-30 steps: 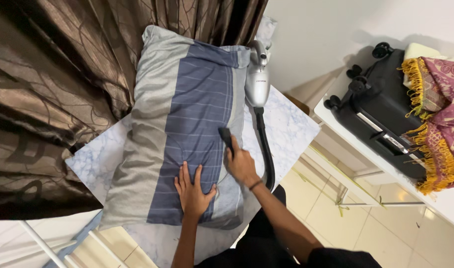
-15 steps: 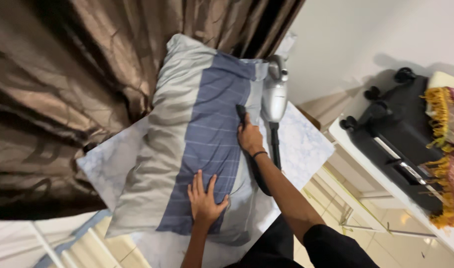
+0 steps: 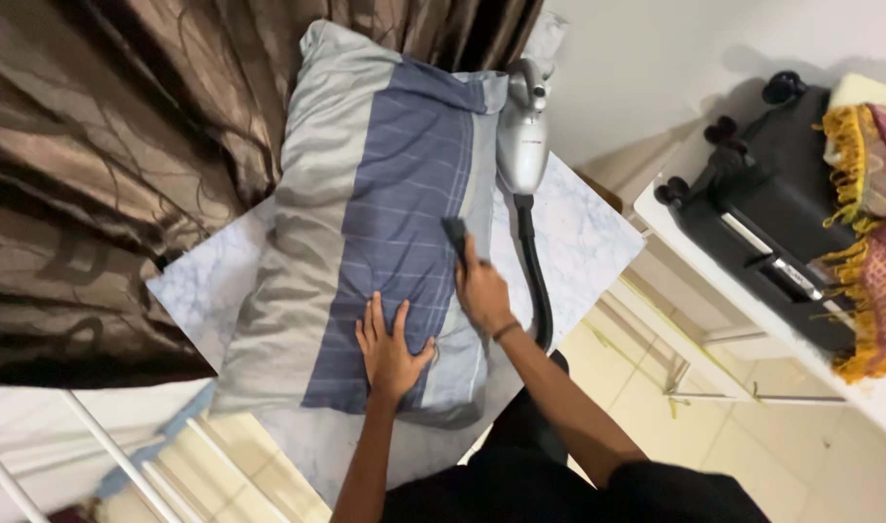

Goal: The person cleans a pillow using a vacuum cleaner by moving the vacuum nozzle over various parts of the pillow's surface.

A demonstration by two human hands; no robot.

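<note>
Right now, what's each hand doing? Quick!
Left hand: open, pressed flat on the pillow.
Right hand: closed around the black vacuum nozzle, held against the pillow.

Grey-and-blue striped pillow [image 3: 366, 223] lying flat, black nozzle [image 3: 455, 235] seemingly pressed onto it

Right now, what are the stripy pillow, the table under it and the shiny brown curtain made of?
The pillow looks like soft woven cloth, matte grey and blue; it creases under the left hand. The table top looks like marble or a marble-look sheet: white with bluish veins. The curtain seems a satiny fabric, with glossy highlights on its folds.
</note>
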